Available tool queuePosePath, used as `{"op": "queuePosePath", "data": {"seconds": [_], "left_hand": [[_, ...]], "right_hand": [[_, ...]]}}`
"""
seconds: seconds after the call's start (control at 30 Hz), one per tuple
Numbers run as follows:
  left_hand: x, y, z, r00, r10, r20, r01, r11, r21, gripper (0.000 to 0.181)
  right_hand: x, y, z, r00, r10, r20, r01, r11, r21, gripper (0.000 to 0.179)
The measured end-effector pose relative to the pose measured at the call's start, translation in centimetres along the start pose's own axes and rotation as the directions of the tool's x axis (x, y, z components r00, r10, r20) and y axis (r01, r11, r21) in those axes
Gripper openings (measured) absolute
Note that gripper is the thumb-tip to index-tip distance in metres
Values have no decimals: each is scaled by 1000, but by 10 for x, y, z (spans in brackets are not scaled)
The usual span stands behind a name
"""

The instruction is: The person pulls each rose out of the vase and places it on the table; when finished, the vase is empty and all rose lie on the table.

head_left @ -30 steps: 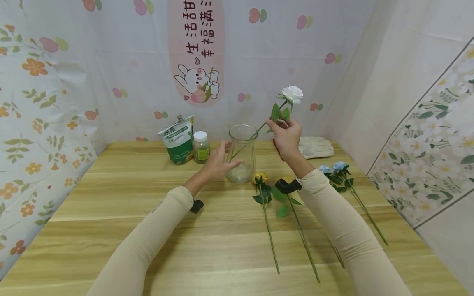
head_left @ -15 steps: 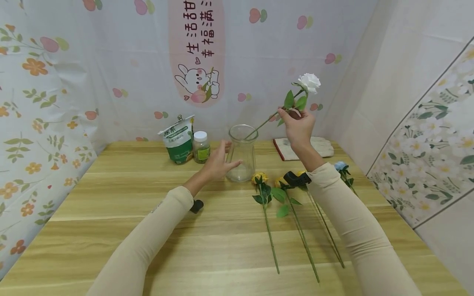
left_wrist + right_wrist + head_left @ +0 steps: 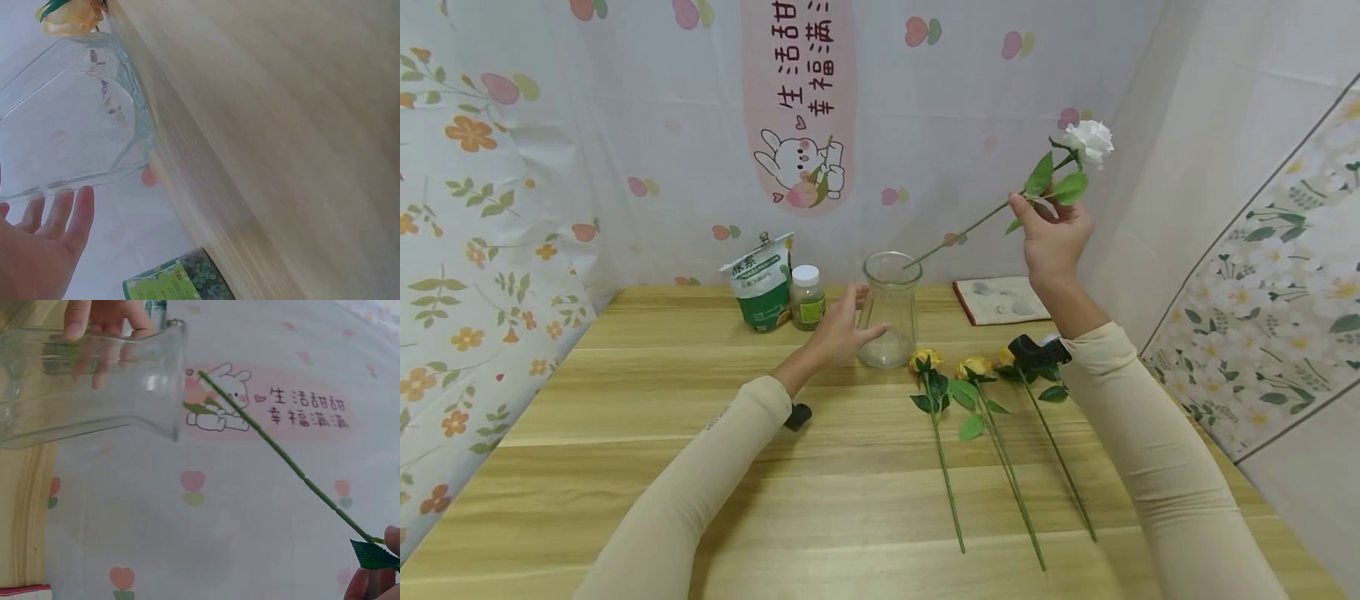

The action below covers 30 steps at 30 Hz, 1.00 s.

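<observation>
A clear glass vase (image 3: 889,321) stands upright on the table. My left hand (image 3: 841,327) is at its left side, thumb in front and fingers spread along the wall; the left wrist view shows fairly straight fingers (image 3: 80,215) at the glass. High on the right, my right hand (image 3: 1056,237) pinches a white rose (image 3: 1090,142) by its stem, just below the bloom among the leaves. The stem (image 3: 281,450) slants down left. Its cut end overlaps the vase mouth in the head view, but shows outside the rim in the right wrist view.
Several yellow roses (image 3: 974,367) lie right of the vase, stems toward the front. A white-capped jar (image 3: 807,300) and a green-white pouch (image 3: 763,287) stand left of it. White folded gloves (image 3: 1000,300) lie behind at right, near the patterned curtain.
My right hand has moved up and to the right with the white rose, and its stem has come up out of the vase. The left hand and vase have stayed put.
</observation>
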State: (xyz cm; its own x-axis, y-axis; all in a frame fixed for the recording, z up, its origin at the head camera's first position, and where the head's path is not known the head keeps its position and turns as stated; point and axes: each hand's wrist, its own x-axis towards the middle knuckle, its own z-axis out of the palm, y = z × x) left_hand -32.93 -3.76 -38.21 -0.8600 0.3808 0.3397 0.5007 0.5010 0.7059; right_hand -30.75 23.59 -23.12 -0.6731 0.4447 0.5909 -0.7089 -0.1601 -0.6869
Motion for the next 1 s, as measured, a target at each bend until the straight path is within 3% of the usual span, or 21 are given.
{"op": "queuePosePath", "data": {"seconds": [0.13, 0.33, 0.53, 0.83, 1.0], "left_hand": [[1, -1, 0, 1000, 10, -2, -10, 1000, 6, 73], [2, -1, 0, 1000, 15, 0, -15, 1000, 8, 74], [2, -3, 0, 1000, 10, -1, -10, 1000, 0, 73], [1, -4, 1, 1000, 14, 1, -14, 1000, -3, 73], [2, -4, 1, 1000, 13, -4, -13, 1000, 10, 73]], "right_hand": [[0, -11, -1, 999, -41, 18, 40, 999, 20, 28], [-9, -24, -2, 995, -22, 98, 16, 998, 64, 30], [-29, -30, -6, 975, 5, 222, -5, 1000, -3, 27], [-64, -24, -16, 908, 114, 403, -58, 987, -147, 21], [-82, -20, -23, 860, 240, 451, -119, 953, -280, 17]]}}
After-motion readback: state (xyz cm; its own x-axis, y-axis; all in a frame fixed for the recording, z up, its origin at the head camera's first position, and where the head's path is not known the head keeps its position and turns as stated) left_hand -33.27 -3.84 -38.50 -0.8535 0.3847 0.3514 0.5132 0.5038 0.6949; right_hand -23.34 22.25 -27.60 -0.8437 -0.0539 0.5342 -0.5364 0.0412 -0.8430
